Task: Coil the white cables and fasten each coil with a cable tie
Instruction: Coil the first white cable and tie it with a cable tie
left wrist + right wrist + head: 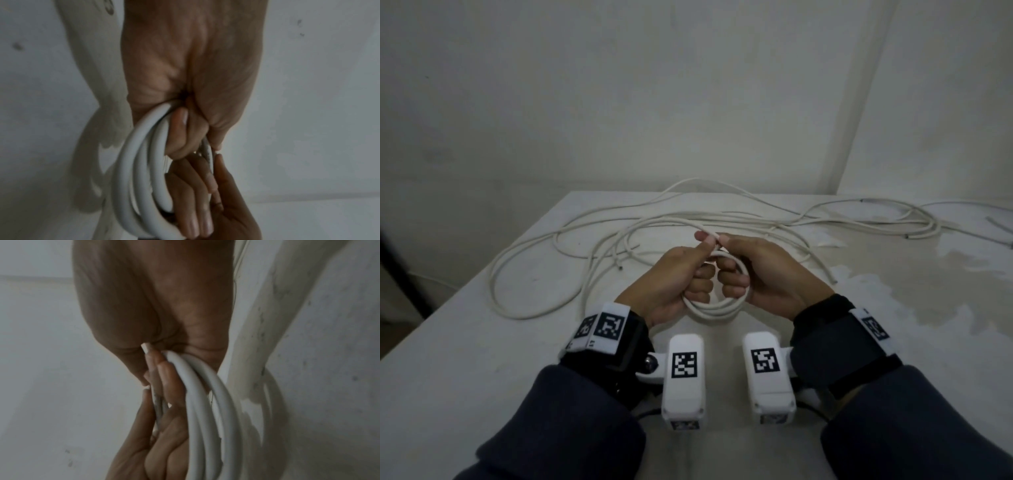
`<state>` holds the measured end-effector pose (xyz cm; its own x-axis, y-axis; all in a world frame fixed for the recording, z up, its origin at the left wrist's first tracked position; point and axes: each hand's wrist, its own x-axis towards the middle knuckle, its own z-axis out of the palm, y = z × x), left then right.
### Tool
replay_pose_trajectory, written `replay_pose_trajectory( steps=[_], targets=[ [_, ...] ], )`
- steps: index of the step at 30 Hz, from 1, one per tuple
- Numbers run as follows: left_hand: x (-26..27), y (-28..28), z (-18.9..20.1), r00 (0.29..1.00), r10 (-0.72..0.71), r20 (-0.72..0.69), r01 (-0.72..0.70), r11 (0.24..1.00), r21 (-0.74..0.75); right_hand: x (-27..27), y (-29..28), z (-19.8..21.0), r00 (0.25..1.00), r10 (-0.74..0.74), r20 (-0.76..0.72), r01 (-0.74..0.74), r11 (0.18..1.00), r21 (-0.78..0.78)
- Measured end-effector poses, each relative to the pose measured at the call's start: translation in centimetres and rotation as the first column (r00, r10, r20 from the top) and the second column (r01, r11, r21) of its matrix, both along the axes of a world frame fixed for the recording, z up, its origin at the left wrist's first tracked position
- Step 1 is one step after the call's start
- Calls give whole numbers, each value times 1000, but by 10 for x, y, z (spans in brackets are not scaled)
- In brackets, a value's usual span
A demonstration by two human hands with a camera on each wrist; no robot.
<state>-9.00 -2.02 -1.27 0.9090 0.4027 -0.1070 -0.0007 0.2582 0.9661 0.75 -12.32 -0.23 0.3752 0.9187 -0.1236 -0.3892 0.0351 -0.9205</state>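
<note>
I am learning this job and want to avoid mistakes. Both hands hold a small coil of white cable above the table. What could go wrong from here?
1. The coil has no tie on it, and I see no cable tie nearby; if the left hand or right hand loosens, the loops may spring open.
2. The loose cables on the table overlap and could snag or tangle when pulled.

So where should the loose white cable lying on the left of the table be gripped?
Near its free cut end, from above: that tip lies bare on the table just left of the hands, clear of the tangled loops, so coiling can start from it.
</note>
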Motion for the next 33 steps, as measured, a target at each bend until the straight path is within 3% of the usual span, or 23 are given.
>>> replay_pose_trajectory(
  steps=[3,6,10,12,18,21,25,33],
  targets=[
    [1,-1,1,1000,11,29,-10,999,-31,-3,1,3,999,-19,-37,19,1000,9],
    [3,0,0,997,47,57,-45,998,-45,-7,5,5,997,-74,36,73,997,19],
    [1,8,1,994,45,97,-11,945,-328,-8,6,2,983,-74,168,67,997,44],
    [1,10,-1,992,47,120,0,929,-370,-6,6,1,984,-73,162,66,997,48],
    [11,-1,-12,978,166,122,-139,969,-204,0,6,-1,965,-258,56,252,963,94],
    [11,-4,-13,977,189,101,-173,974,-145,0,7,-1,952,-297,74,291,954,76],
    [10,-2,-9,966,221,134,-194,963,-188,-4,6,1,964,-252,88,248,967,58],
    [11,2,-11,965,246,88,-240,968,-73,-4,2,0,970,-170,173,167,985,33]
  ],
)
